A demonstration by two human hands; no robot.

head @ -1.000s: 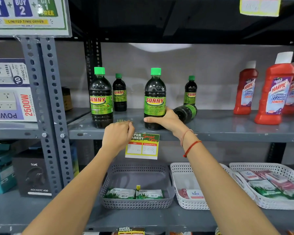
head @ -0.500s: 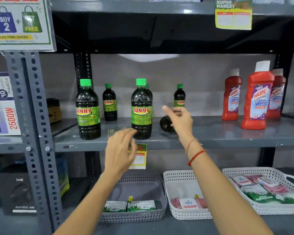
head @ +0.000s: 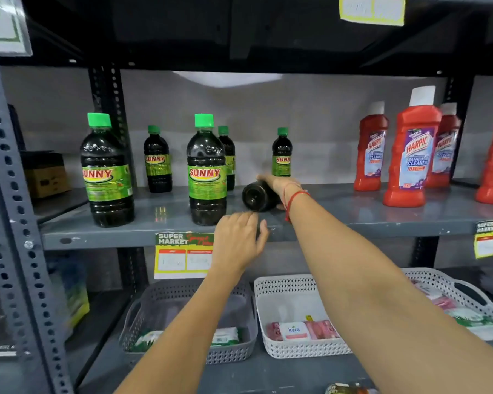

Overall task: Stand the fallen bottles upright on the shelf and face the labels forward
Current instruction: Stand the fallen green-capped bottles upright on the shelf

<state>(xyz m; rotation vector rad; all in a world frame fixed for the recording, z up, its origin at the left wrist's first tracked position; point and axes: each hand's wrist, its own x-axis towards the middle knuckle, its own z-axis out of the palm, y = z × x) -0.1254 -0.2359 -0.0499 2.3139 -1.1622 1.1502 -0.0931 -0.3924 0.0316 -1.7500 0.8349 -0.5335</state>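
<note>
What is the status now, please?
Right hand gripping fallen bottle, base toward camera. Left hand open at shelf edge. Upright bottle close beside.

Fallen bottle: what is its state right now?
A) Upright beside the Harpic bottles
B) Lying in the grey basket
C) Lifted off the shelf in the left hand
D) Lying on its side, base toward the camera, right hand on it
D: the fallen bottle lies on the shelf, dark round base toward the camera, right hand on it; the left hand holds nothing.

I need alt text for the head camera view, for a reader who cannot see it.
The right hand grips a fallen dark bottle lying on a grey shelf, its base toward the camera. The left hand hovers open near the shelf edge; five green-capped Sunny bottles stand upright.
</note>
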